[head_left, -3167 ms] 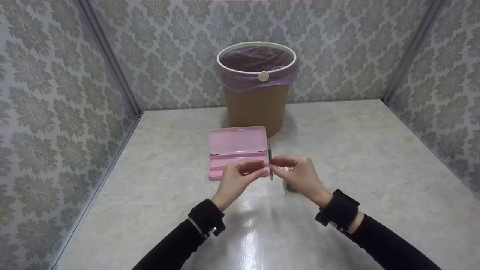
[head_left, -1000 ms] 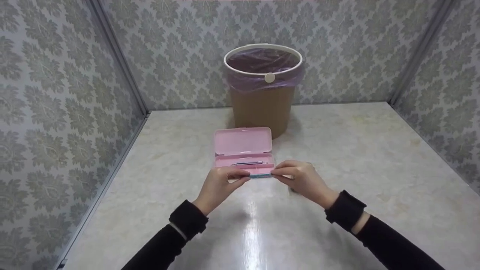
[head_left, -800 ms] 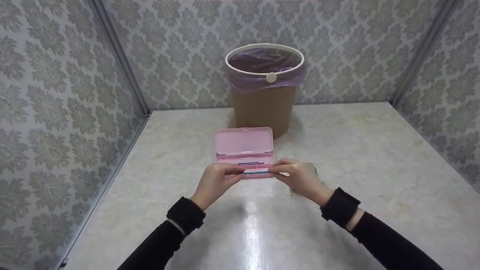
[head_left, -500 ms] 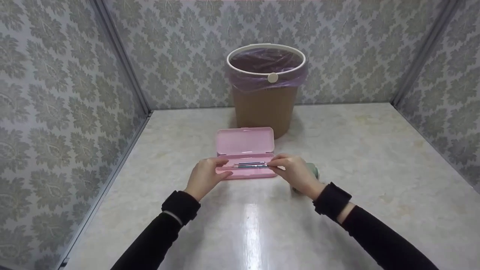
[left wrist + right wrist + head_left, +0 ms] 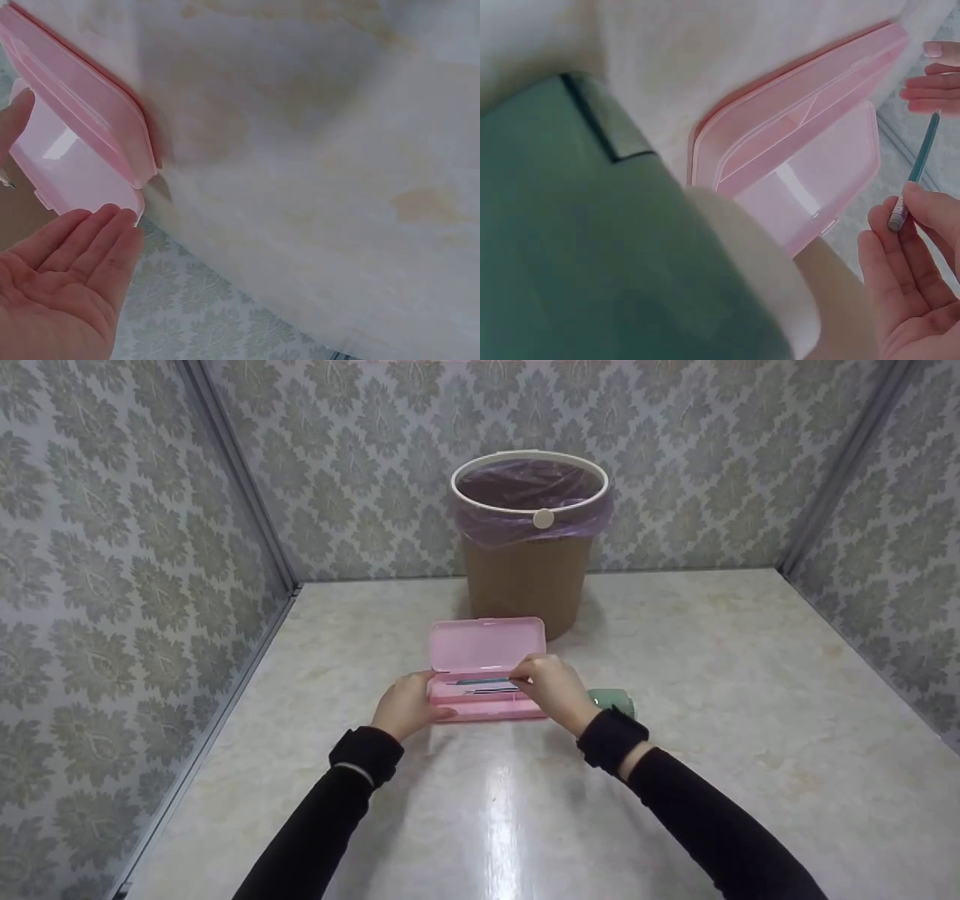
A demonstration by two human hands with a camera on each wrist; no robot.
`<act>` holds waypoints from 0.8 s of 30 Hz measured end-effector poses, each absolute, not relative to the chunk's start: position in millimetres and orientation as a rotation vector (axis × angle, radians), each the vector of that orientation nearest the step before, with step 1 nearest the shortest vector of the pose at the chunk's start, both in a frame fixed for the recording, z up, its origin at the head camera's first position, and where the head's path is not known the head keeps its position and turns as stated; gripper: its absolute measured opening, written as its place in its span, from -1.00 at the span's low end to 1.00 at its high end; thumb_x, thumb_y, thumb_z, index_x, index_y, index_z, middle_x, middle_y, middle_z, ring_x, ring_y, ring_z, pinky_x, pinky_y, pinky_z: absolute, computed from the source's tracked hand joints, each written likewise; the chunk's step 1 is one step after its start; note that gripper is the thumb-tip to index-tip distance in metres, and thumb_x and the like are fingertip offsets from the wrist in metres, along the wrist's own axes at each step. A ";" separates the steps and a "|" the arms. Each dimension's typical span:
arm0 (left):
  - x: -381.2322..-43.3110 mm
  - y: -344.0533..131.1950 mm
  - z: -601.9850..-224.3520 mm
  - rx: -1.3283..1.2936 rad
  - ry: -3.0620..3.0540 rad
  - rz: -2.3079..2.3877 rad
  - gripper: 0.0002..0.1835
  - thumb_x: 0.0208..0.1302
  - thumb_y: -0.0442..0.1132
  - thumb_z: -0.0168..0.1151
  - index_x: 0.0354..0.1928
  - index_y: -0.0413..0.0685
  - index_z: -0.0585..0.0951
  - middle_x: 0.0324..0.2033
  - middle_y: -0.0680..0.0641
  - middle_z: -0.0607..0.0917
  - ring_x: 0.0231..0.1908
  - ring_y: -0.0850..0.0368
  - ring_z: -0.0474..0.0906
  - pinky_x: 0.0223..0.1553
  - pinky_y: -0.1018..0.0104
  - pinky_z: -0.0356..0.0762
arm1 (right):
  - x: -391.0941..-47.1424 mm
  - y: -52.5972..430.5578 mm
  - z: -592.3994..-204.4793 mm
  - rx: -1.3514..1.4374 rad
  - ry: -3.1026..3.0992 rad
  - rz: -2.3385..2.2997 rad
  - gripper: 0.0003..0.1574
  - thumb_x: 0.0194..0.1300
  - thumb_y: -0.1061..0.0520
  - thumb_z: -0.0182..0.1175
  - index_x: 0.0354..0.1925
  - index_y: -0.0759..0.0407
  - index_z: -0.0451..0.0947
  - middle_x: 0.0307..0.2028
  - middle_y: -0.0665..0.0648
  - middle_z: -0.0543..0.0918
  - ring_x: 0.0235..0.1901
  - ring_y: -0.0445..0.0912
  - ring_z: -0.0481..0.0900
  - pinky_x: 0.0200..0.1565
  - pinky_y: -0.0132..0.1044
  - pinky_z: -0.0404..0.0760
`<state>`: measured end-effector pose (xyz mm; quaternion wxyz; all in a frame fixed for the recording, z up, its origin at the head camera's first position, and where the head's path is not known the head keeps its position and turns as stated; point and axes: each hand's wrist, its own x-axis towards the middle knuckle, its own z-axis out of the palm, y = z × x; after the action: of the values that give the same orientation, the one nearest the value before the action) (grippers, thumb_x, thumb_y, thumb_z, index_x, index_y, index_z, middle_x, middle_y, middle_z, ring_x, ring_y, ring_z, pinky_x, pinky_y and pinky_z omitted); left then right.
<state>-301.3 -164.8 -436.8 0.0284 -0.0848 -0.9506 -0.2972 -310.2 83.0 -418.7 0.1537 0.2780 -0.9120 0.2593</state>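
An open pink pencil case lies on the table, its lid raised at the back. Between thumb and fingers my right hand pinches the end of a teal pencil, held over the rear compartment. In the right wrist view the pencil's pale end sits in the fingertips and its point faces the left hand. A second slender dark pencil lies in the case. At the case's left end is my left hand, thumb at the front edge; its fingers are straight in the left wrist view.
A rounded green object with a pale part stands right of the case, partly behind the right wrist; it looms large in the right wrist view. Behind the case stands a brown bin with a purple liner. Patterned walls enclose the table.
The teal pencil, earlier held upright and then level between both hands, has moved back over the case. The left hand let go of it and shifted left; a dark pencil now lies inside.
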 end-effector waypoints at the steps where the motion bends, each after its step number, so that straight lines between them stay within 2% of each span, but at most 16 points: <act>1: -302.8 -164.8 -437.5 -0.260 -2.939 -0.914 -0.28 0.09 -0.18 0.58 0.30 -0.23 0.57 0.21 -0.31 0.67 0.26 -0.22 0.60 0.37 -0.10 0.47 | -312.1 80.4 -418.5 0.781 -2.628 0.747 -0.88 0.28 0.29 0.37 -0.21 0.25 0.82 -0.30 0.20 0.81 -0.22 0.05 0.76 -0.07 -0.07 0.74; 7: -310.4 -164.1 -443.1 -0.244 -2.975 -0.899 -0.30 0.08 -0.16 0.59 0.28 -0.20 0.59 0.14 -0.29 0.72 0.17 -0.16 0.63 0.34 -0.10 0.50 | -321.4 69.0 -422.4 0.708 -2.695 0.745 -0.87 0.31 0.30 0.34 -0.21 0.25 0.82 -0.28 0.20 0.82 -0.19 0.06 0.77 -0.02 -0.05 0.73; 12: -314.8 -165.5 -447.0 -0.265 -2.980 -0.910 -0.31 0.01 -0.17 0.63 0.23 -0.14 0.62 0.06 -0.25 0.75 0.10 -0.14 0.66 0.28 -0.09 0.54 | -327.2 63.2 -428.5 0.710 -2.667 0.694 -0.86 0.27 0.35 0.30 -0.34 0.26 0.80 -0.38 0.15 0.80 -0.30 0.02 0.73 -0.13 -0.01 0.71; 15: -317.7 -167.2 -448.4 -0.263 -2.989 -0.928 -0.31 -0.01 -0.18 0.64 0.22 -0.15 0.62 0.07 -0.23 0.75 0.11 -0.14 0.66 0.30 -0.08 0.53 | -330.6 61.7 -431.9 0.712 -2.651 0.662 -0.85 0.23 0.37 0.31 -0.41 0.25 0.78 -0.42 0.12 0.78 -0.35 0.01 0.70 -0.19 -0.01 0.69; 24: -324.0 -168.8 -444.9 -0.301 -3.028 -0.965 -0.35 0.01 -0.19 0.62 0.18 -0.18 0.64 0.10 -0.24 0.75 0.18 -0.17 0.64 0.36 -0.08 0.49 | -341.5 57.8 -439.4 0.699 -2.691 0.649 -0.88 0.22 0.36 0.32 -0.41 0.27 0.78 -0.38 0.13 0.81 -0.30 0.03 0.72 -0.15 -0.04 0.70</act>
<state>-324.0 -168.8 -444.9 -0.0256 -0.0943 -0.9482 -0.3021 -341.5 57.8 -439.4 0.1427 0.2424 -0.9329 0.2250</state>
